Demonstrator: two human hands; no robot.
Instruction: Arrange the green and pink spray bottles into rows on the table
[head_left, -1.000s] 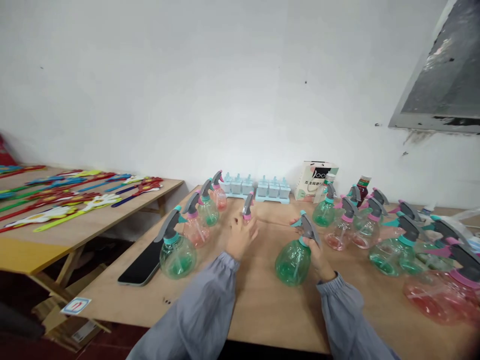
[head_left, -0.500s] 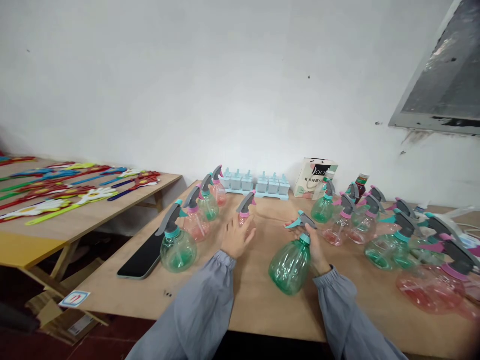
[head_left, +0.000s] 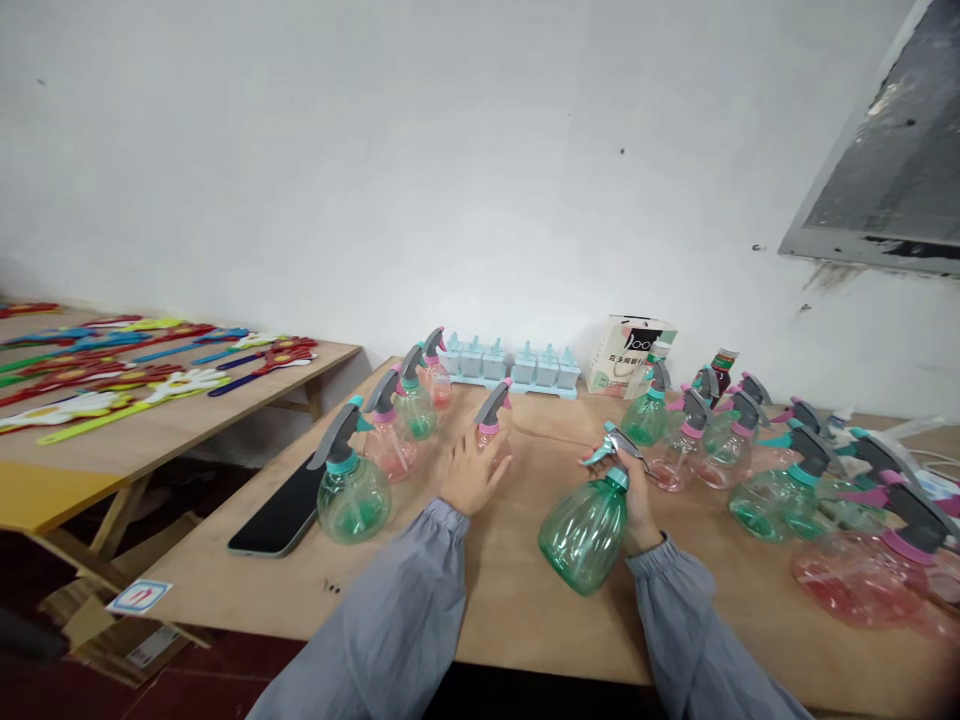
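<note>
My left hand (head_left: 471, 474) curves around a pink spray bottle (head_left: 489, 432) with a grey and pink trigger head; most of its body is hidden behind the hand. With my right hand (head_left: 637, 500) I grip a green spray bottle (head_left: 583, 535) at its neck and trigger head. That bottle is tilted, its base toward me and to the left. To the left of my left hand stand several spray bottles in a row, the nearest a clear green one (head_left: 354, 503).
A black phone (head_left: 277, 515) lies at the left. Blue popsicle molds (head_left: 514, 383) and a paper box (head_left: 628, 358) stand at the back. Several green and pink spray bottles crowd the right side. Colourful hand-shaped clappers (head_left: 180, 385) cover another table.
The green bottle's head in my right hand has moved slightly right, and the bottle leans more. My left hand stays at the pink bottle.
</note>
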